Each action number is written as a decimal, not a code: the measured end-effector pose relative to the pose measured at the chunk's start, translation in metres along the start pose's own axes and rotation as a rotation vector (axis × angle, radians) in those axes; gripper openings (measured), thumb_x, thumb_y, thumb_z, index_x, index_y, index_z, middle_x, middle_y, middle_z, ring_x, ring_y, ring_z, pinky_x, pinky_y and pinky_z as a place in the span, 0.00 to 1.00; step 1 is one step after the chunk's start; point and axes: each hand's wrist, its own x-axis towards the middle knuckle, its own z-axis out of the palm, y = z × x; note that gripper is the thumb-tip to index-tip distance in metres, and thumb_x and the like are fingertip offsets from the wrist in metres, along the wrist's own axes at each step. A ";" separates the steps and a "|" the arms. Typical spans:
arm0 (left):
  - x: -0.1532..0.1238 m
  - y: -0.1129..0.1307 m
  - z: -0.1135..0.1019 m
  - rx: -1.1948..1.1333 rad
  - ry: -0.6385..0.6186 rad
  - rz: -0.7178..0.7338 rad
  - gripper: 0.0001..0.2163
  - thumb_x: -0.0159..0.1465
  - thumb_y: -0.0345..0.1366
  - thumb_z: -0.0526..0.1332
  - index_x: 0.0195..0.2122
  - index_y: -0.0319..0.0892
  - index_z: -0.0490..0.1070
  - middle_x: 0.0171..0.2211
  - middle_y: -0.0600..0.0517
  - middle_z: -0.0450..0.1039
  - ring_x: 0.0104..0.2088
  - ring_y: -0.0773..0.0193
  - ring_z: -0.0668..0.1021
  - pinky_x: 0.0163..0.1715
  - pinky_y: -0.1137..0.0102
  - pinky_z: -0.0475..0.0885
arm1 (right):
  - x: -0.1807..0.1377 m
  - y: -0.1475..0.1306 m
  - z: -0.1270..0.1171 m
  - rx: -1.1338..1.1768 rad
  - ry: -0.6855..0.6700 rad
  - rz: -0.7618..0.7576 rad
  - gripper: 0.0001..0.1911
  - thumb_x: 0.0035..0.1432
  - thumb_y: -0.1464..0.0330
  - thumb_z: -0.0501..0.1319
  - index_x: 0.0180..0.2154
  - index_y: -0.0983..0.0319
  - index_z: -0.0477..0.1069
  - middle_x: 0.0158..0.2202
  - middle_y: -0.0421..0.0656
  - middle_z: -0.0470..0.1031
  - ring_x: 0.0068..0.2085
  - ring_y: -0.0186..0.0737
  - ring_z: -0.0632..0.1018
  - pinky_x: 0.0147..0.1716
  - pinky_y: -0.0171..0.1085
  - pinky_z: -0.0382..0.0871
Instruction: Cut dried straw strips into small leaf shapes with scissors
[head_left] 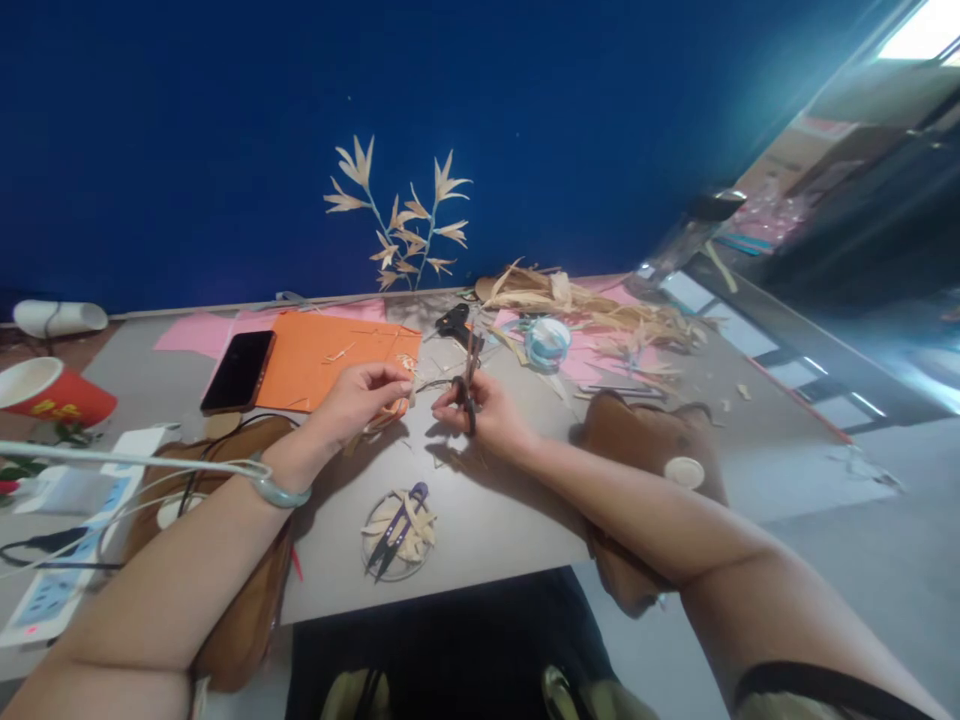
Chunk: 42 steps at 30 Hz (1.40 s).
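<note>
My left hand is closed in a pinch on a small pale straw strip, just in front of the orange paper. My right hand grips black-handled scissors that point upward, their blades close to the strip. The two hands are a short gap apart over the grey table. A green bangle sits on my left wrist.
Purple thread snips lie on a small dish near the front edge. A black phone, a red cup, a tape roll, a pile of dried straw, a brown bag and a straw bamboo picture on the blue wall surround me.
</note>
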 end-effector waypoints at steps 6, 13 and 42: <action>-0.002 -0.006 0.010 -0.088 -0.086 -0.049 0.12 0.50 0.40 0.69 0.30 0.38 0.72 0.16 0.58 0.64 0.16 0.76 0.63 0.17 0.78 0.54 | 0.000 -0.002 0.001 0.048 -0.007 0.002 0.17 0.43 0.62 0.71 0.31 0.63 0.67 0.28 0.40 0.75 0.25 0.31 0.72 0.25 0.32 0.67; -0.009 -0.002 0.018 -0.120 -0.074 -0.036 0.10 0.49 0.37 0.69 0.27 0.38 0.70 0.18 0.57 0.66 0.19 0.75 0.66 0.19 0.78 0.58 | -0.002 0.002 0.005 0.114 -0.023 0.014 0.19 0.41 0.62 0.72 0.29 0.62 0.65 0.26 0.38 0.73 0.24 0.29 0.70 0.23 0.31 0.65; -0.009 -0.007 0.022 -0.278 -0.069 -0.034 0.14 0.53 0.44 0.67 0.32 0.39 0.70 0.26 0.53 0.74 0.22 0.71 0.75 0.19 0.77 0.66 | -0.003 -0.001 0.005 0.125 0.038 0.039 0.21 0.40 0.60 0.72 0.28 0.61 0.63 0.23 0.36 0.70 0.22 0.29 0.68 0.22 0.31 0.64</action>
